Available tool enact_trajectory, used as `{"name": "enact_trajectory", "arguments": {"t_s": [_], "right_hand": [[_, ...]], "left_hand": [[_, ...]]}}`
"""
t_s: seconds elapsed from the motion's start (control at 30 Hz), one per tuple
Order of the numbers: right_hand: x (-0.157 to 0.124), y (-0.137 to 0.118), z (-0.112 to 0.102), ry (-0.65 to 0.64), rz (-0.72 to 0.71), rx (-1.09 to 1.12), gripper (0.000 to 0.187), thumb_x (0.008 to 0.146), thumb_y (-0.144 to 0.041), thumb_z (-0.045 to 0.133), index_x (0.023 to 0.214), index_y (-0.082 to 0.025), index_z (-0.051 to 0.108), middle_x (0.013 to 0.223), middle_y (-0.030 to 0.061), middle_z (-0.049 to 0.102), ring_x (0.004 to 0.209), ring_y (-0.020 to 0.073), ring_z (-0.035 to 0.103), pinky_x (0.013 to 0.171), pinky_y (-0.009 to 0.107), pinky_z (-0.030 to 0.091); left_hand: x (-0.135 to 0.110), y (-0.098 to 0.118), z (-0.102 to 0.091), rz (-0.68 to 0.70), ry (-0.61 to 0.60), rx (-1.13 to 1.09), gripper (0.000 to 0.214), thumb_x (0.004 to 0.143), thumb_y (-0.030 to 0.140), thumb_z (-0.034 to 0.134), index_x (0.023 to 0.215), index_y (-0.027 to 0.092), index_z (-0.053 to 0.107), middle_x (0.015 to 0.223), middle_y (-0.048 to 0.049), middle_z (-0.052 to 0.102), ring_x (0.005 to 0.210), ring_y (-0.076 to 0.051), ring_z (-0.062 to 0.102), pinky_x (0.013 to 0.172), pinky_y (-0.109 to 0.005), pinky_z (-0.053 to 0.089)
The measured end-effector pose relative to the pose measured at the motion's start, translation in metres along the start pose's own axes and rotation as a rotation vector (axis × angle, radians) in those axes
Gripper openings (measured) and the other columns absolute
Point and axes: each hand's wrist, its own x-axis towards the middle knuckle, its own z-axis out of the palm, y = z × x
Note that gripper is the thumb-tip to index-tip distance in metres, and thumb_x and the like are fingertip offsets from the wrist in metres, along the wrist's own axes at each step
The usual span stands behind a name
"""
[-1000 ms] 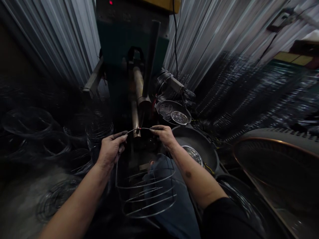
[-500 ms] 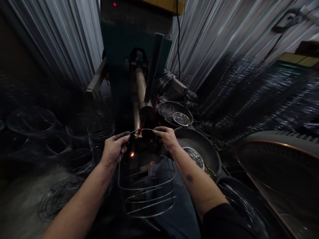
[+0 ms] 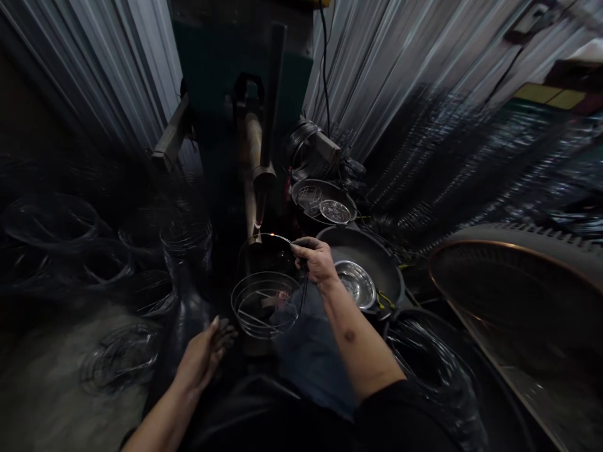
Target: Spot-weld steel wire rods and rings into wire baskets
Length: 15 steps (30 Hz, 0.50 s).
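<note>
My right hand (image 3: 315, 258) is closed on the upper wire rim of a wire basket frame (image 3: 257, 321), pinching it between thumb and fingers. A spot on that rim glows orange (image 3: 272, 235), just right of the welding machine's electrode tip (image 3: 259, 221). The basket's lower rings and cross wires hang below, in front of my legs. My left hand (image 3: 211, 346) is off the basket, to its lower left, with fingers apart and nothing visible in them.
The dark green machine body (image 3: 207, 81) stands ahead with its cylindrical arm (image 3: 254, 141). On the right are pans (image 3: 384, 251) holding a shiny metal bowl (image 3: 355, 285) and a large round fan-like guard (image 3: 509, 248). Wire cages (image 3: 186, 242) stand left; coiled wire (image 3: 117, 361) lies on the floor.
My left hand has let go of the rim and dropped down and left. The basket has swung and tilted in my right hand, its rim now slightly below the upper electrode. Flying sparks are gone.
</note>
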Motion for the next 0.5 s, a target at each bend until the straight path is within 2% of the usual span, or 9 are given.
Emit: {"name": "enact_trajectory", "arguments": {"t_s": [0.07, 0.13, 0.23, 0.37, 0.43, 0.5], "right_hand": [[-0.010, 0.001, -0.005, 0.031, -0.013, 0.022, 0.037, 0.043, -0.033, 0.087, 0.065, -0.016, 0.064, 0.047, -0.0044, 0.054, 0.036, 0.0071, 0.043, 0.032, 0.019, 0.034], [-0.017, 0.001, -0.009, 0.057, -0.028, 0.085, 0.036, 0.042, -0.033, 0.087, 0.064, -0.016, 0.063, 0.046, -0.0049, 0.053, 0.036, 0.0077, 0.043, 0.032, 0.019, 0.035], [-0.022, 0.008, -0.013, 0.045, -0.023, 0.209, 0.034, 0.044, -0.032, 0.086, 0.064, -0.018, 0.063, 0.045, -0.0053, 0.052, 0.037, 0.0083, 0.042, 0.033, 0.020, 0.035], [-0.020, 0.031, -0.018, 0.042, 0.048, 0.293, 0.034, 0.044, -0.031, 0.086, 0.067, -0.018, 0.065, 0.047, -0.0045, 0.055, 0.039, 0.0090, 0.045, 0.036, 0.020, 0.036], [-0.018, 0.045, -0.022, 0.068, 0.100, 0.281, 0.037, 0.043, -0.030, 0.087, 0.071, -0.017, 0.067, 0.051, -0.0033, 0.058, 0.042, 0.0095, 0.049, 0.039, 0.020, 0.039], [-0.016, 0.056, -0.029, 0.059, 0.144, 0.237, 0.041, 0.042, -0.030, 0.088, 0.075, -0.016, 0.069, 0.056, -0.0019, 0.062, 0.047, 0.0104, 0.054, 0.044, 0.021, 0.042]], "left_hand": [[0.000, -0.018, -0.006, -0.145, -0.048, -0.036, 0.034, 0.090, 0.027, 0.054, 0.111, 0.001, 0.058, 0.090, -0.0212, 0.069, 0.077, -0.024, 0.069, 0.066, -0.029, 0.054], [0.006, -0.028, -0.004, -0.209, -0.062, -0.078, 0.047, 0.092, 0.036, 0.050, 0.122, 0.000, 0.053, 0.089, -0.0205, 0.069, 0.076, -0.025, 0.069, 0.065, -0.032, 0.055], [0.015, -0.030, 0.003, -0.179, -0.084, -0.133, 0.054, 0.095, 0.042, 0.037, 0.132, 0.004, 0.046, 0.087, -0.0157, 0.069, 0.076, -0.024, 0.069, 0.066, -0.033, 0.056], [0.013, -0.020, 0.007, -0.083, -0.197, -0.275, 0.060, 0.095, 0.045, 0.028, 0.131, 0.001, 0.047, 0.099, -0.0203, 0.068, 0.087, -0.026, 0.069, 0.070, -0.034, 0.058], [0.006, -0.010, 0.006, -0.011, -0.183, -0.325, 0.063, 0.093, 0.053, 0.031, 0.126, 0.003, 0.053, 0.098, -0.0193, 0.068, 0.084, -0.024, 0.069, 0.067, -0.034, 0.058], [-0.001, 0.002, 0.005, 0.036, -0.110, -0.300, 0.057, 0.091, 0.054, 0.038, 0.118, 0.009, 0.059, 0.091, -0.0136, 0.070, 0.074, -0.021, 0.068, 0.063, -0.035, 0.059]]}}
